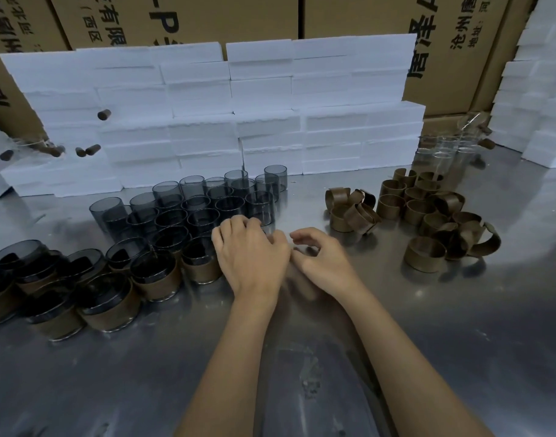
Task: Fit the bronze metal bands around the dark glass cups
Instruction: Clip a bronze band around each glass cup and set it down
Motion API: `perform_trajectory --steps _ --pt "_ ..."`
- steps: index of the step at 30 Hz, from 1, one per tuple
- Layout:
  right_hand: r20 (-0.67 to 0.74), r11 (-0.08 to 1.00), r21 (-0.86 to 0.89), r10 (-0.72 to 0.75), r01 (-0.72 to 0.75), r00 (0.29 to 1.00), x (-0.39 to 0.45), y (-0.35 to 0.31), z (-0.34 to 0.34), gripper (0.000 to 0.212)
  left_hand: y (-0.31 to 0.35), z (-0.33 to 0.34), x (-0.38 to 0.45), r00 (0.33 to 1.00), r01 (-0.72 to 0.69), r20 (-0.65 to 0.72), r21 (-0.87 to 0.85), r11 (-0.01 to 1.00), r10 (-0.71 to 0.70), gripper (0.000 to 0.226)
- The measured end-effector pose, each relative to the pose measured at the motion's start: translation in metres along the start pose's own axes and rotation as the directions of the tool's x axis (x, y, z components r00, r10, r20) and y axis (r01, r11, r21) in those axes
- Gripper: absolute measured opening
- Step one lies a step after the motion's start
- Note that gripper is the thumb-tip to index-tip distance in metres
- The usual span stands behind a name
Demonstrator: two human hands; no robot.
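Right up close, two bare arms reach out over a shiny metal table (459,310) with dull smudges on it. The left hand (251,253) lies palm down with its fingers bent over the rim of a dark glass cup (264,216), but I cannot tell if it really holds it. The right hand (320,257) sits just beside it, fingers curled loosely with nothing in them. To the left stand finished cups (156,275), round and see-through dark, each with a smooth bronze band hugging its lower half. Behind the hands is a bunch of bare dark glass cups (194,203), packed close together. To the right lies a pile of loose bronze bands (425,253), thin curled strips, some shut into rings and some sprung open. Farther back are a few clear glasses (440,149), then a wall of white foam blocks (207,99), rough at the edges, and behind that brown cardboard boxes (238,14) with black printed letters
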State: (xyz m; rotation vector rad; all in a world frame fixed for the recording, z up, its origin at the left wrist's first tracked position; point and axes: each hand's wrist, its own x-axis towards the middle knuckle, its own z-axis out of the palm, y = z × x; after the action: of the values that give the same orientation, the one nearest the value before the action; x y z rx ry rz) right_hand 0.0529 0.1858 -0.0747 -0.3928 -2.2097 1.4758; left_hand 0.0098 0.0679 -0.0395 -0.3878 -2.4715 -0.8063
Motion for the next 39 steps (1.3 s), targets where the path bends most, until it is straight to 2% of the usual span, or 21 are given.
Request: perform_trajectory --steps 9,15,17,19,21,23,25,28,32,35,39 --pt "-0.026 0.999 -0.025 0.040 -0.040 0.999 0.002 0.003 0.001 0.018 -0.010 -0.007 0.004 0.994 0.108 0.007 0.135 0.985 -0.110 0.026" --pt "-0.029 0.997 -0.028 0.066 -0.066 0.997 0.001 0.001 0.000 0.014 -0.023 -0.009 0.010 0.984 0.176 -0.026 0.137 0.975 -0.174 0.028" --pt "-0.032 0.997 -0.033 0.063 -0.064 0.998 0.001 0.001 0.000 0.013 -0.025 -0.009 0.010 0.989 0.145 -0.043 0.133 0.981 -0.140 0.031" --pt "-0.041 0.997 -0.033 0.062 -0.063 0.997 0.002 0.002 0.001 0.012 -0.022 -0.008 0.008 0.998 0.033 -0.049 0.109 0.993 -0.028 0.041" --pt "-0.059 0.997 -0.029 0.064 -0.066 0.996 0.003 0.002 0.002 0.010 -0.016 -0.003 0.004 0.995 -0.097 -0.035 0.006 0.995 0.098 0.051" --pt "-0.092 0.997 -0.021 0.071 -0.074 0.993 0.004 0.001 0.002 0.010 -0.008 0.004 0.002 0.991 -0.126 0.023 -0.114 0.986 0.129 0.054" --pt "-0.130 0.996 -0.009 0.084 -0.086 0.988 0.005 -0.001 0.001 0.010 -0.001 0.015 0.008 0.993 -0.049 0.101 -0.147 0.988 0.064 0.056" --pt "-0.176 0.995 0.012 0.100 -0.099 0.979 0.007 -0.005 -0.001 0.012 0.006 0.027 0.031 0.970 0.073 0.238 -0.087 0.994 -0.051 0.060" --pt "-0.178 0.989 0.054 0.143 -0.135 0.974 0.009 -0.009 -0.002 0.010 0.008 0.033 0.061 0.895 0.099 0.440 -0.024 0.995 -0.078 0.049" --pt "-0.179 0.987 0.063 0.156 -0.146 0.971 0.011 -0.010 -0.003 0.011 0.009 0.032 0.064 0.912 0.096 0.404 -0.033 0.995 -0.074 0.031" --pt "-0.222 0.981 0.154 0.148 -0.115 0.964 0.013 -0.014 -0.008 0.013 0.009 0.030 0.046 0.902 0.134 0.430 -0.173 0.976 -0.047 0.025"
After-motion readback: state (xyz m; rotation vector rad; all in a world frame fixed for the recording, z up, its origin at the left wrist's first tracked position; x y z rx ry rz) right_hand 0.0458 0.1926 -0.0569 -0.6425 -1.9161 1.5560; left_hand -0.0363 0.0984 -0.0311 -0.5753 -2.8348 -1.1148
